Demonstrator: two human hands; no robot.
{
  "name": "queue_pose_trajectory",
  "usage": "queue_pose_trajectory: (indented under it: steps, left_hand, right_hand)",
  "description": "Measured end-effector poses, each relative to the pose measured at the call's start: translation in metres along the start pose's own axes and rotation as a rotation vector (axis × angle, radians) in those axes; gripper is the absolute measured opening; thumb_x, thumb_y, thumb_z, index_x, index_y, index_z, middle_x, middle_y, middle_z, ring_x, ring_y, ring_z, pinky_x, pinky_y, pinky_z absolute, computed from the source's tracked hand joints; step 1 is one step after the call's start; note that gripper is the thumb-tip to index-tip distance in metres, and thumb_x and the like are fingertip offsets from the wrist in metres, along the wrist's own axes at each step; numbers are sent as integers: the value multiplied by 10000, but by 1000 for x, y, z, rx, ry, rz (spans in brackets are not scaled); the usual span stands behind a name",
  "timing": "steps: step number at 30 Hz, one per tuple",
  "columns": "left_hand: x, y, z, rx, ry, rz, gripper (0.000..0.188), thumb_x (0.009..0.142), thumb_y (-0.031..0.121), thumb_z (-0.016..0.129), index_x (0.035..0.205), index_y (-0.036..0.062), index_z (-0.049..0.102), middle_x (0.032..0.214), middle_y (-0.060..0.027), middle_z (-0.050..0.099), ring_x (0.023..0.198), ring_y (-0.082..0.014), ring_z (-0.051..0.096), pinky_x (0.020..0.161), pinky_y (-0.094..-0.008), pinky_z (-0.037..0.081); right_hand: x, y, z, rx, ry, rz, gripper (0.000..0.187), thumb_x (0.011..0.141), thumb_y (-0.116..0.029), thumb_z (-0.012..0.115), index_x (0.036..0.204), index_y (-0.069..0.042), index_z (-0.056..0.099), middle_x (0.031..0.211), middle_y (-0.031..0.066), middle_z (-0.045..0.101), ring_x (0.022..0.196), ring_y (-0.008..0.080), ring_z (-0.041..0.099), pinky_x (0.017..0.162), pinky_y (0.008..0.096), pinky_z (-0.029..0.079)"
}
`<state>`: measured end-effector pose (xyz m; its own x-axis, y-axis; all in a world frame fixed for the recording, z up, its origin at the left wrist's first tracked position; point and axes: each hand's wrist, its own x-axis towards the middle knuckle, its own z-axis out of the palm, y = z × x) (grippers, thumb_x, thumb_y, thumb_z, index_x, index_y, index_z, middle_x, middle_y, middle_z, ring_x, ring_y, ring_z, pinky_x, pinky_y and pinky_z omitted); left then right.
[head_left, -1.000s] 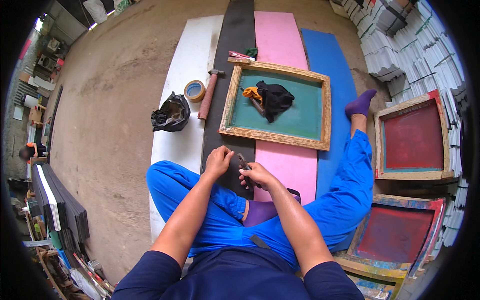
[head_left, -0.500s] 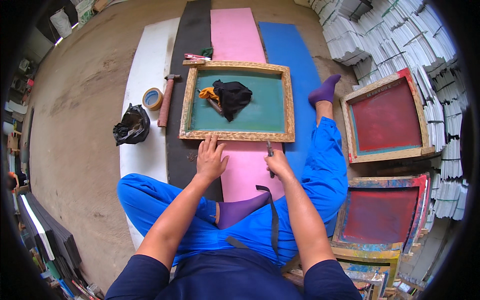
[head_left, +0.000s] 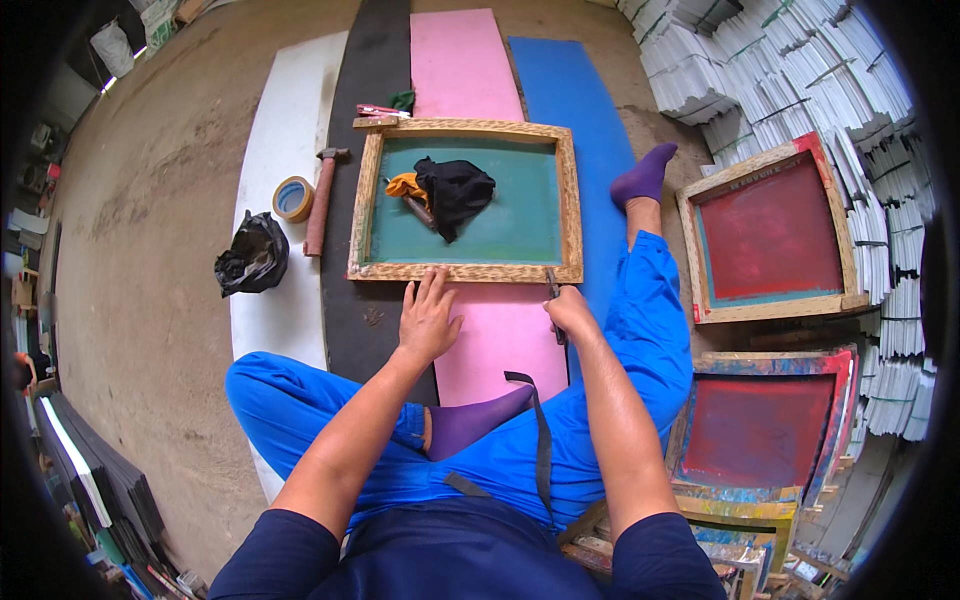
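Observation:
A wooden screen-printing frame (head_left: 465,272) with green mesh lies flat before me. My left hand (head_left: 429,322) has its fingers stretched out, the fingertips resting on the near rail. My right hand (head_left: 574,312) is closed around a dark hand tool (head_left: 553,285) that looks like pliers; its tip meets the near rail close to the right corner. What the tip grips, if anything, is too small to tell. On the mesh lie a black cloth (head_left: 455,195), an orange cloth (head_left: 405,186) and a dark stick-like piece partly under them.
Left of the frame lie a hammer (head_left: 323,205), a tape roll (head_left: 293,199) and a black plastic bag (head_left: 252,256). A red-handled tool (head_left: 380,110) sits beyond the far-left corner. Red-mesh frames (head_left: 770,230) and white stacks (head_left: 690,75) stand at right. My legs flank the near side.
My right hand has shifted slightly right, and the tool's tip has come up against the near rail. My left hand stays at the rail. The whole view has moved a little.

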<state>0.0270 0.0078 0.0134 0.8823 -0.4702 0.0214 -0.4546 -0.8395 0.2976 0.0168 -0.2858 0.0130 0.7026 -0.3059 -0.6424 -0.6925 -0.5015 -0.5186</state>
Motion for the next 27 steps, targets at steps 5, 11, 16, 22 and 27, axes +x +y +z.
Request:
queue_pose_trajectory:
  steps: [5,11,16,22,27]
  left_hand:
    - [0,0,-1,-28,11,-6,457,868,345,726,1254,108,665,1644,-145,307,1532,-333,255,1200,-558,245]
    - [0,-1,3,-64,50,-7,434,852,327,735,1222,106,677,1642,-145,315,1530,-328,266,1196,-562,247]
    - [0,-1,6,-72,63,-11,404,844,315,741,1189,110,694,1642,-137,320,1529,-323,271,1189,-562,256]
    - [-1,0,12,-87,95,-26,398,842,309,745,1177,98,704,1642,-113,325,1525,-318,279,1169,-566,295]
    - [0,0,13,-83,90,-19,369,864,309,737,1173,109,704,1655,-114,297,1529,-328,268,1161,-563,311]
  right_hand:
    - [-15,-29,-10,-78,-15,90,197,873,-109,621,822,80,598,681,156,644,547,265,662,480,436,504]
    - [-30,-39,0,-135,44,106,302,923,-191,576,1046,64,679,872,264,729,794,405,734,723,514,578]
    - [-36,-38,7,-245,175,97,363,951,-283,615,1181,-7,666,1136,267,704,1092,452,663,929,548,525]
    - [-28,-21,13,-250,236,-11,302,957,-251,608,1104,5,673,1019,257,721,969,431,698,833,538,551]
    - [-12,5,29,323,125,-1,220,955,-212,636,891,-2,620,660,127,652,506,226,643,465,400,504]
